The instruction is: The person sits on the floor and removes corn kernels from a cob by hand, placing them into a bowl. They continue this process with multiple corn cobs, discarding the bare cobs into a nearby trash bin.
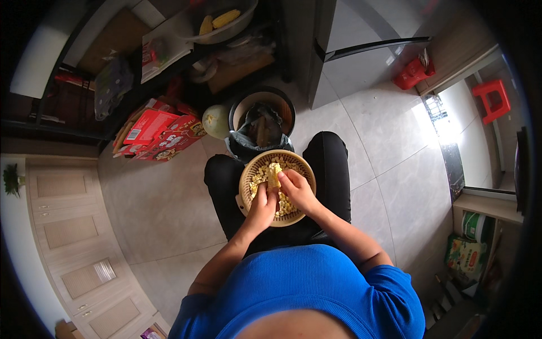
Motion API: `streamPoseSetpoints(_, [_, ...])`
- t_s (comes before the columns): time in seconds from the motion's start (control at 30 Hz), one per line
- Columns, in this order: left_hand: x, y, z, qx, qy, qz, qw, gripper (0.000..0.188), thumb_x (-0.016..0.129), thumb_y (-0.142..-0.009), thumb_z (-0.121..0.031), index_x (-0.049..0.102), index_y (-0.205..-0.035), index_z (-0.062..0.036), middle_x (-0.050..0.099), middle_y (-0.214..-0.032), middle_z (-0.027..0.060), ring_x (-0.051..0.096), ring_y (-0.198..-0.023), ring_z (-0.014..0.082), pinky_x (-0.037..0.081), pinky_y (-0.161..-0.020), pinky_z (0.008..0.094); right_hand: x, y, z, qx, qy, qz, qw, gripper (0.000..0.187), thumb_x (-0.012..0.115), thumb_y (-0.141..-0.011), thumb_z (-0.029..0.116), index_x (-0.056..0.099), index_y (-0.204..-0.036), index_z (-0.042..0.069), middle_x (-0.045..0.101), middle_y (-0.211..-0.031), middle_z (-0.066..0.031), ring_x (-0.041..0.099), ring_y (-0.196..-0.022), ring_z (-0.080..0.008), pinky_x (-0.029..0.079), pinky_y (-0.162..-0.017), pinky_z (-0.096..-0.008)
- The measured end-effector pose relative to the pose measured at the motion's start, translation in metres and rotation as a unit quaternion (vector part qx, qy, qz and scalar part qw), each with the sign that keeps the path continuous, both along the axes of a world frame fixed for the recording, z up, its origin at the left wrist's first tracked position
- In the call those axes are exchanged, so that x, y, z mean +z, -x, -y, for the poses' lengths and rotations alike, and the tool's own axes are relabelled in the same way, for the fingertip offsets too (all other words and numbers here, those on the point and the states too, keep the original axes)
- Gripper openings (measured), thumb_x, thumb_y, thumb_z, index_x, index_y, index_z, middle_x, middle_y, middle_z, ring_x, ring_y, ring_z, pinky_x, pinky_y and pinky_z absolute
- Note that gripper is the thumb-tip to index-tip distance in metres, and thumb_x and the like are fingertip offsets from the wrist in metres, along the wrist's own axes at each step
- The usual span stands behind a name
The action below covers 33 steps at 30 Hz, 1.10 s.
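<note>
We note the grey tiled floor [169, 203] first, then the black bin [261, 121] lined with a bag, just beyond our knees. On our lap sits a round woven basket [251, 175] holding loose yellow kernels [285, 206]. Above it, our left hand [263, 206] and right hand [297, 189] both close around one corn cob [274, 174] (partly stripped, upright-ish).
</note>
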<state>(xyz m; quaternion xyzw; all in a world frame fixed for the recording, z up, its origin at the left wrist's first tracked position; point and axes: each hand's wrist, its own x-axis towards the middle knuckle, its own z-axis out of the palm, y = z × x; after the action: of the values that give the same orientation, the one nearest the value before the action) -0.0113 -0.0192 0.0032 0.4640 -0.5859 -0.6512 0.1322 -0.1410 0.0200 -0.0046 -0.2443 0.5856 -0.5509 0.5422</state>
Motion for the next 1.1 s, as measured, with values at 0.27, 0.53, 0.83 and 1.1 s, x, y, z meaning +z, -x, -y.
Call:
streamPoseSetpoints(0.27, [0.009, 0.01, -0.009, 0.121, -0.2, -0.169, 0.958, 0.026, 0.035, -0.097, -0.028, 0.044, -0.112, -0.0092, 0.051, -0.08, 0.0003, 0.047, -0.061, 0.0071, 0.04, -0.053, 0.0205, 0.002, -0.006, 0.001, -0.031, 0.014, -0.111, 0.993, 0.028, 0.048, -0.092, 0.024, 0.055, -0.084, -0.002, 0.056, -0.067, -0.012, 0.051, -0.058, -0.0143, 0.042, -0.055, -0.0291])
streamPoseSetpoints(0.53, [0.005, 0.008, -0.013, 0.093, -0.118, -0.093, 0.984, 0.039, 0.03, -0.098, -0.03, 0.039, -0.124, -0.0033, 0.05, -0.109, 0.0055, 0.05, -0.094, 0.0108, 0.043, -0.08, 0.0234, 0.018, -0.005, 0.003, -0.019, 0.001, -0.098, 0.995, 0.025, 0.053, -0.089, 0.02, 0.056, -0.089, -0.004, 0.06, -0.072, -0.0159, 0.058, -0.062, -0.0208, 0.046, -0.058, -0.0306])
streamPoseSetpoints(0.83, [0.003, 0.018, -0.025, 0.11, 0.039, -0.028, 0.993, 0.038, 0.03, -0.097, -0.03, 0.041, -0.119, -0.0001, 0.052, -0.084, 0.0043, 0.051, -0.075, 0.0128, 0.044, -0.068, 0.0259, 0.006, -0.004, 0.001, -0.02, 0.009, -0.211, 0.977, 0.022, 0.048, -0.09, 0.016, 0.056, -0.09, -0.005, 0.06, -0.077, -0.0193, 0.058, -0.066, -0.0307, 0.046, -0.062, -0.0346])
streamPoseSetpoints(1.1, [0.01, 0.009, -0.015, 0.132, -0.163, -0.144, 0.967, 0.042, 0.031, -0.097, -0.031, 0.032, -0.131, -0.0061, 0.043, -0.122, 0.0077, 0.045, -0.111, 0.0148, 0.039, -0.092, 0.0274, 0.007, 0.0, 0.001, 0.042, 0.09, -0.087, 0.991, 0.027, 0.052, -0.09, 0.016, 0.049, -0.107, -0.004, 0.058, -0.09, -0.0084, 0.055, -0.076, -0.0086, 0.046, -0.062, -0.0218])
